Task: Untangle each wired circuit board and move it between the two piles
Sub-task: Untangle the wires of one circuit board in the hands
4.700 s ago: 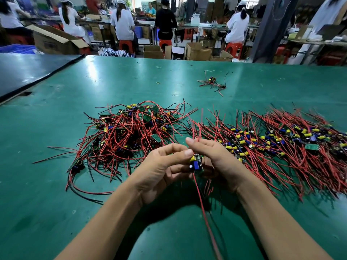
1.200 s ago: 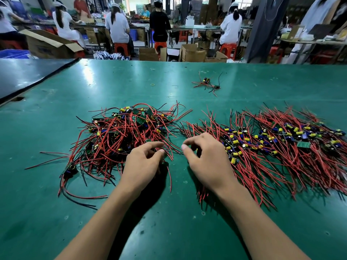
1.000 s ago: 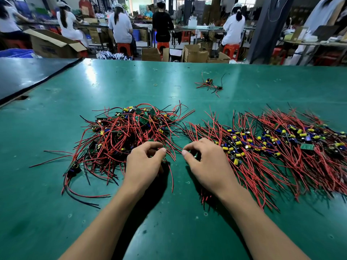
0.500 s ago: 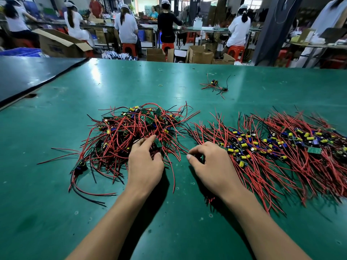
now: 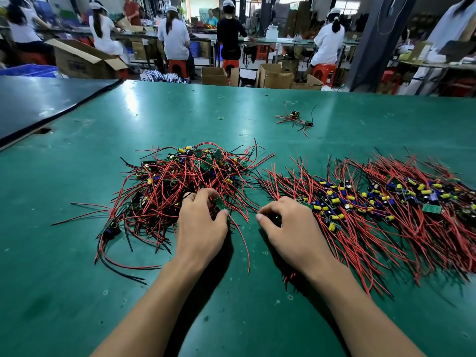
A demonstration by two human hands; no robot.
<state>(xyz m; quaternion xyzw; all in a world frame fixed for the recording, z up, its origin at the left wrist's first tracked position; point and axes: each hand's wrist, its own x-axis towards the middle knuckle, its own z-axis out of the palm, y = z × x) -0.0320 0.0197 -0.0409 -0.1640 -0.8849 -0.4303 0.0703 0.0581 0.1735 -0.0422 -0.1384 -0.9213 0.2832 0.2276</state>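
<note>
- Last board delivered; a small green circuit board (image 5: 220, 203) is now pinched by the left hand (image 5: 201, 229) from the tangled red-wire pile (image 5: 170, 186).
- Curled right hand (image 5: 291, 228): hold cannot be told.

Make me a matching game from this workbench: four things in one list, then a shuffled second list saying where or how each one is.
Things:
1. tangled pile
2. combed pile
3. stray board
4. left hand

Places or states:
A. alone, far up the green table
B. pinching a small green board
C. wires lying roughly side by side, on the right
D. wires looping every way, on the left

Pairs: 1-D, 2-C, 3-A, 4-B.
</note>
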